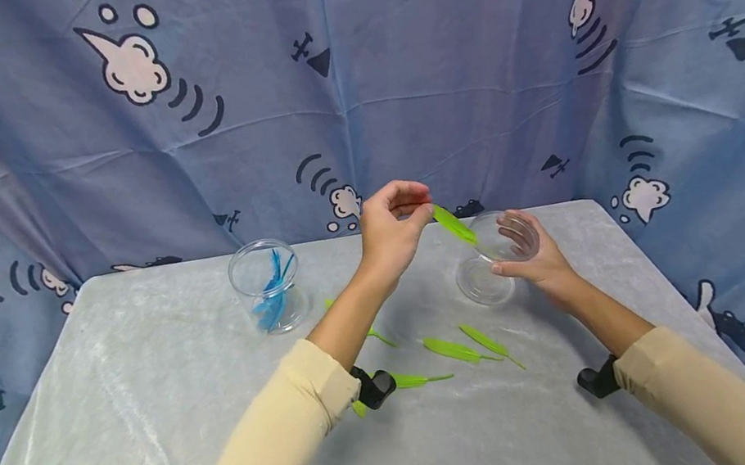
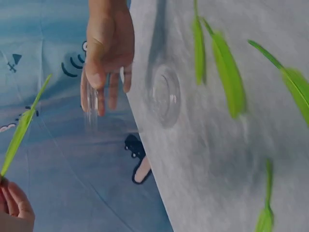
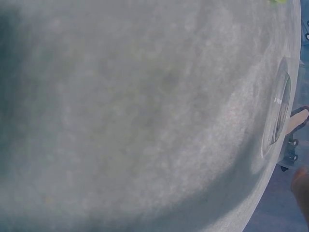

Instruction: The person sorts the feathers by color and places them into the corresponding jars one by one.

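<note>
Between thumb and fingers my left hand (image 1: 395,224) pinches a green feather (image 1: 453,225) by its end. The feather slants down to the right, its far tip overlapping the left side of a clear cup's rim in the head view. My right hand (image 1: 537,257) grips that clear cup (image 1: 488,293) near the top, thumb on the near side and fingers behind. The left wrist view shows the feather (image 2: 20,131) raised apart from the right hand (image 2: 111,46). At the right edge of the right wrist view the cup's round base (image 3: 276,113) appears.
Another clear cup (image 1: 250,291) stands at the back left with blue feathers (image 1: 273,304) inside. Several green feathers (image 1: 455,349) lie across the middle of the white cloth-covered table (image 1: 527,430), some partly hidden by the left forearm. A blue patterned curtain (image 1: 282,57) hangs behind.
</note>
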The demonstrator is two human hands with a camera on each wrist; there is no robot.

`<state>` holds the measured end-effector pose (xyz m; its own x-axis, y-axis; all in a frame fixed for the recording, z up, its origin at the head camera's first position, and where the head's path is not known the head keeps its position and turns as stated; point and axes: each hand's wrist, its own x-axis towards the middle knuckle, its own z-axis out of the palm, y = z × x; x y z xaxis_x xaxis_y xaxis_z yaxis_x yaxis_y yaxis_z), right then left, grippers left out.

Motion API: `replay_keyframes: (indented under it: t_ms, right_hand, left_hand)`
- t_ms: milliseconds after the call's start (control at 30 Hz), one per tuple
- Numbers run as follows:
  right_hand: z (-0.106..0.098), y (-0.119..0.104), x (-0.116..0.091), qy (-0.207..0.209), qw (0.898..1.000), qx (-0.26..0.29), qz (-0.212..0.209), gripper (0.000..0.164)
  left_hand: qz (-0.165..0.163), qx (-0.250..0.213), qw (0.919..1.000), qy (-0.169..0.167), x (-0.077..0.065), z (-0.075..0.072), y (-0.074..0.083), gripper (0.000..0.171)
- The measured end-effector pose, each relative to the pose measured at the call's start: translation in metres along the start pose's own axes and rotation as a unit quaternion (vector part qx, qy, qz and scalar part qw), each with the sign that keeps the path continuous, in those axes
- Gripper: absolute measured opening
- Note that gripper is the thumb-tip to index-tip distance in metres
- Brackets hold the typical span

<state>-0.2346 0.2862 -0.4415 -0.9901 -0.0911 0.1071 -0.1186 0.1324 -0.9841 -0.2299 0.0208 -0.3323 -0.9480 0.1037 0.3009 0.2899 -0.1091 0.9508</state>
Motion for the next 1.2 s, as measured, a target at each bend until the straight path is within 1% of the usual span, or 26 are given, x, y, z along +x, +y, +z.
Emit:
replay_keyframes:
  t_ms: [100,233,300,400,500,600,667,800,933,1033,1200]
  right_hand:
    - [0.0,-0.001,0.0,-0.002,1.0,-0.001,0.001,0.093]
    - [0.0,0.0,0.0,-0.002,1.0,-0.001,0.003,0.093]
    - [0.0,0.001,0.0,-0.002,1.0,-0.003,0.004,0.093]
    - [0.001,0.001,0.0,-0.002,1.0,-0.003,0.002,0.093]
    - [0.002,-0.001,-0.001,-0.004,1.0,-0.001,-0.002,0.092]
    - [0.001,0.0,0.0,-0.005,1.0,-0.003,-0.004,0.091]
    - [0.001,0.001,0.0,-0.005,1.0,-0.004,-0.006,0.09]
    - [-0.001,0.003,0.0,-0.005,1.0,0.005,-0.009,0.089]
    - [-0.001,0.002,0.0,-0.009,1.0,0.005,-0.007,0.089]
    - [0.0,0.001,-0.001,-0.011,1.0,-0.004,-0.003,0.09]
    - [0.001,0.0,-0.001,-0.011,1.0,-0.006,-0.001,0.091]
  left_hand:
    - [0.015,0.013,0.9992,0.034,0.004,0.009,-0.001,0.012]
    - [0.035,0.039,0.9955,0.079,0.008,0.019,-0.004,0.008]
    - [0.05,0.056,0.9931,0.09,0.008,0.023,-0.006,0.007]
    - [0.076,0.076,0.9898,0.094,0.008,0.028,-0.011,0.006]
    - [0.108,0.096,0.9854,0.09,0.006,0.032,-0.015,0.006]
    - [0.128,0.112,0.9817,0.086,0.004,0.036,-0.017,0.008]
    - [0.135,0.12,0.9803,0.08,0.003,0.04,-0.019,0.009]
    - [0.139,0.131,0.9795,0.064,0.001,0.049,-0.024,0.012]
    - [0.14,0.14,0.9797,0.035,-0.001,0.055,-0.028,0.013]
    - [0.134,0.153,0.979,0.014,-0.003,0.057,-0.029,0.013]
    - [0.111,0.172,0.9788,-0.01,-0.006,0.057,-0.032,0.011]
